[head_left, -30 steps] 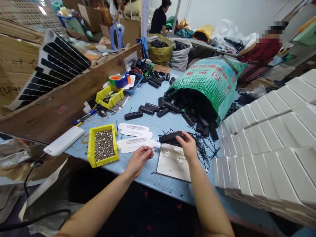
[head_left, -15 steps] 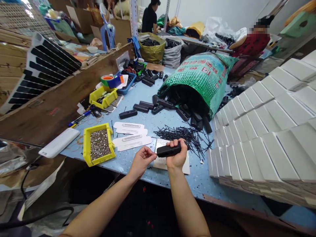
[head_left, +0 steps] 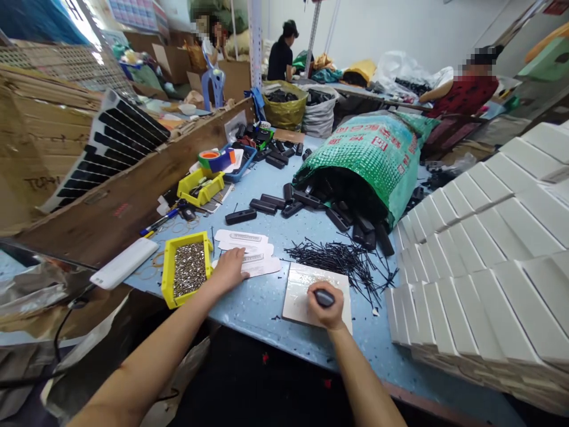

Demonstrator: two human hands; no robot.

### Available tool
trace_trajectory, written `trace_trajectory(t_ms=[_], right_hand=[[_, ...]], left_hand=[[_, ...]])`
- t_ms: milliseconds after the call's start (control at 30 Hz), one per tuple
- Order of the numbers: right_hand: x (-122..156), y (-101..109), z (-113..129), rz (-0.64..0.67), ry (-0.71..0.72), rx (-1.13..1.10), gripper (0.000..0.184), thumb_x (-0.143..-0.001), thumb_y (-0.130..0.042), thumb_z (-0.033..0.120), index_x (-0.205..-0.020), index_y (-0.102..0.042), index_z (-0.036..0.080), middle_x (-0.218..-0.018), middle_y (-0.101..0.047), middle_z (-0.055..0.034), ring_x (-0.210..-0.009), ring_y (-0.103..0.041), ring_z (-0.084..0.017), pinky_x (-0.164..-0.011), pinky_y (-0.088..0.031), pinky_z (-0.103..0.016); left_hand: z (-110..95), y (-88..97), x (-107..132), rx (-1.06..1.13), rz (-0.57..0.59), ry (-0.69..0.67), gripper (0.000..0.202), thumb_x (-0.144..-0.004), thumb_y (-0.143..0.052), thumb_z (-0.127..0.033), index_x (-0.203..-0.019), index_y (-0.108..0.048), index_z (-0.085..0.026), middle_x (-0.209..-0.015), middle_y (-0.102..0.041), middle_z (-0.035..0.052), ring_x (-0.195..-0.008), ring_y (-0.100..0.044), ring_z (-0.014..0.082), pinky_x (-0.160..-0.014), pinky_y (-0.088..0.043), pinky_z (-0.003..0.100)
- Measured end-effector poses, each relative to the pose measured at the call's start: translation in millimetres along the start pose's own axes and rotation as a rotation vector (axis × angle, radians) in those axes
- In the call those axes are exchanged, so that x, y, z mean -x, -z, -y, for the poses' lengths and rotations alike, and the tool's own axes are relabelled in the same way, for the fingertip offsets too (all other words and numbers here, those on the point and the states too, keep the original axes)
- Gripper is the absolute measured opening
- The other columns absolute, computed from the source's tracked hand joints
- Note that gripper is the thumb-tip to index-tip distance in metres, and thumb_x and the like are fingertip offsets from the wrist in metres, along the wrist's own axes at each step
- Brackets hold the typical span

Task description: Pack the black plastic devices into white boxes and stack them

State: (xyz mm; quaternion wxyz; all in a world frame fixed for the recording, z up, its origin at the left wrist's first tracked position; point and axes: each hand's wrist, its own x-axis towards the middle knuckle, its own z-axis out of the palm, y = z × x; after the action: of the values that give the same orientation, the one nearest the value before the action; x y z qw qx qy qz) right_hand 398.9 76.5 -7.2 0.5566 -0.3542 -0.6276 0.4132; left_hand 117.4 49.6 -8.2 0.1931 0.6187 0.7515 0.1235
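My right hand (head_left: 328, 305) is wrapped round a black oblong plastic casing (head_left: 324, 298), held on end over a pale square board (head_left: 296, 296). Its lower end is hidden by my fingers. My left hand (head_left: 230, 270) lies with fingers stretched out over the white printed cards (head_left: 267, 265), partly covering them; its fingertips rest at the cards. Just left of that hand stands a yellow bin (head_left: 168, 270) full of small metal pieces (head_left: 190, 267). Behind the board lies a loose heap of thin black sticks (head_left: 342, 258).
A green woven sack (head_left: 368, 154) spills black casings (head_left: 263, 206) onto the blue table. White boxes (head_left: 471, 284) are stacked at the right. A white power bank-like block (head_left: 124, 264), a smaller yellow bin (head_left: 202, 187) and a wooden side board (head_left: 133, 196) are at the left. Other people sit further back.
My left hand has left the casing's end and moved left to the cards. My right hand has tipped the casing from lying level to on end, over the board. The view has shifted slightly.
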Motion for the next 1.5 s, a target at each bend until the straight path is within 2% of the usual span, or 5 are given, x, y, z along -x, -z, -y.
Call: trace_trajectory(t_ms=[167,467,900,1133,1500], right_hand=[[-15.8,30.0,-41.6,-0.263,-0.374,0.263,0.042,-0.073,-0.066,0.044,-0.103,-0.053,0.018,-0.083,-0.062,-0.0054,-0.076,-0.062,-0.024,-0.076,-0.051,-0.043],[-14.3,-27.8,46.3,0.151,0.453,0.559,0.041,-0.090,-0.054,0.023,-0.131,-0.051,0.025,-0.122,-0.054,-0.0118,-0.116,-0.050,-0.027,-0.097,-0.042,-0.047],[31.5,-29.9,53.5,0.508,0.033,0.247,0.017,-0.085,-0.066,0.031,-0.073,-0.059,0.020,-0.099,-0.054,-0.0047,-0.099,-0.048,-0.022,-0.091,-0.039,-0.039],[34.1,-51.6,23.4,0.269,-0.610,-0.606,0.058,-0.076,-0.065,0.064,-0.117,-0.058,0.023,-0.081,-0.056,-0.0031,-0.061,-0.048,-0.012,-0.052,-0.041,-0.022],[27.8,-46.2,43.1,0.407,-0.074,-0.186,0.039,-0.085,-0.061,0.052,-0.114,-0.069,0.027,-0.127,-0.059,-0.0065,-0.118,-0.054,-0.027,-0.101,-0.042,-0.041]], left_hand=[[6.0,28.8,-18.5,0.006,0.152,-0.078,0.037,-0.054,-0.076,-0.020,-0.089,-0.065,-0.016,-0.099,-0.065,0.0124,-0.099,-0.059,0.0329,-0.086,-0.044,0.040],[-60.4,39.3,43.9,0.924,0.535,-0.273,0.027,-0.082,-0.056,-0.033,-0.099,-0.070,-0.018,-0.101,-0.070,0.0101,-0.091,-0.065,0.0252,-0.077,-0.051,0.034],[-31.3,-2.4,84.5,0.747,0.317,-0.198,0.112,-0.056,-0.084,-0.039,-0.145,-0.018,-0.023,-0.104,-0.066,0.0080,-0.090,-0.063,0.0257,-0.084,-0.046,0.036],[-56.8,28.3,85.7,0.520,0.317,-0.419,0.052,-0.073,-0.070,-0.045,-0.116,-0.050,-0.023,-0.107,-0.061,0.0067,-0.089,-0.059,0.0221,-0.078,-0.047,0.032],[-75.7,4.4,86.0,0.662,0.159,-0.250,0.106,-0.069,-0.072,-0.029,-0.147,-0.001,-0.022,-0.118,-0.058,0.0107,-0.093,-0.062,0.0214,-0.082,-0.048,0.036]])
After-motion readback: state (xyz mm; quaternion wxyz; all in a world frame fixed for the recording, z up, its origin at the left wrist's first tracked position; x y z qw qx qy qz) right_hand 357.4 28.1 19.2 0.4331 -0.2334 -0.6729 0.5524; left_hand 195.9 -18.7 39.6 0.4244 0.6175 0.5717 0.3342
